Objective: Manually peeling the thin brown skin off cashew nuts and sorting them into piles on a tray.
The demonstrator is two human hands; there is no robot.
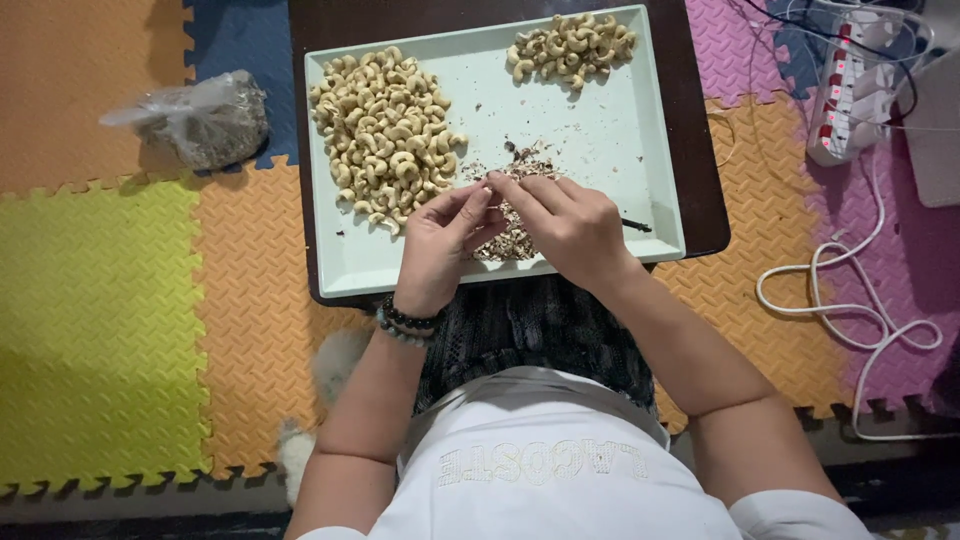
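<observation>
Cashews (385, 135) lay in a big pile on the left side of a pale green tray (600, 130), and a smaller pile (570, 45) sat in the far right corner. Both hands met over a heap of brown peel bits (515, 240) near the front edge. The left hand (440, 245) and the right hand (570, 225) had their fingertips pinched close together, maybe around one nut, but the fingers hid it and I could not tell. A thin dark stick (637, 226) poked out beside the right hand. A plastic bag (200, 120) sat on the foam mat (100, 300). A white power strip (850, 90) was partly cut off at the top right.
</observation>
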